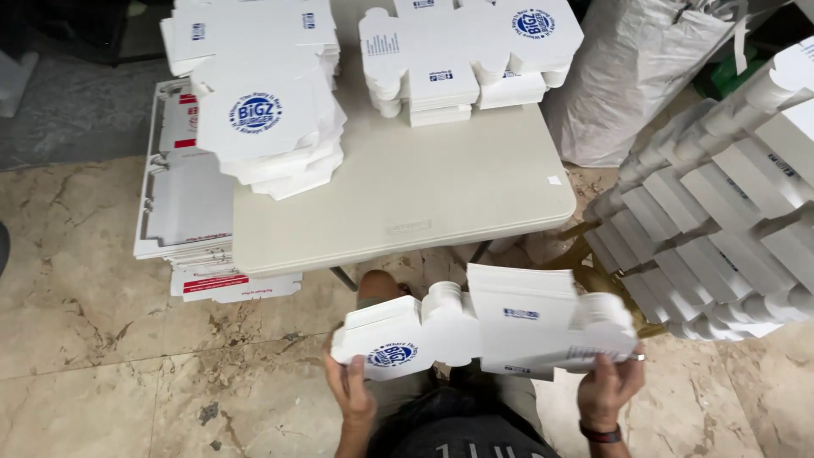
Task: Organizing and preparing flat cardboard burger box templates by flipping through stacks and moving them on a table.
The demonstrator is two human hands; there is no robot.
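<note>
Flat box blank sits low in my view, white die-cut cardboard with a round blue logo near its left end, held level above my lap and the marble floor. It spans the gap between both hands, well clear of the table.

Left to right:
- Stack of large flat white sheets with red marks lies on the floor, tucked against and partly under the table's left edge.
- My left hand is clamped on the blank's left end, fingers under, thumb at the lower edge just beside the logo. Blank extends right from that grip.
- Pale folding table is ahead of me. On it: a messy pile of blanks at the left, a neater pile of blanks at the back centre.
- My right hand grips the blank's right end from below, fingertips curled over the edge; dark band on that wrist. Blank runs left from that grip.
- White sack stands behind the table's right corner.
- Nested rows of folded white boxes fill the right side, near my right hand but not touching it.
</note>
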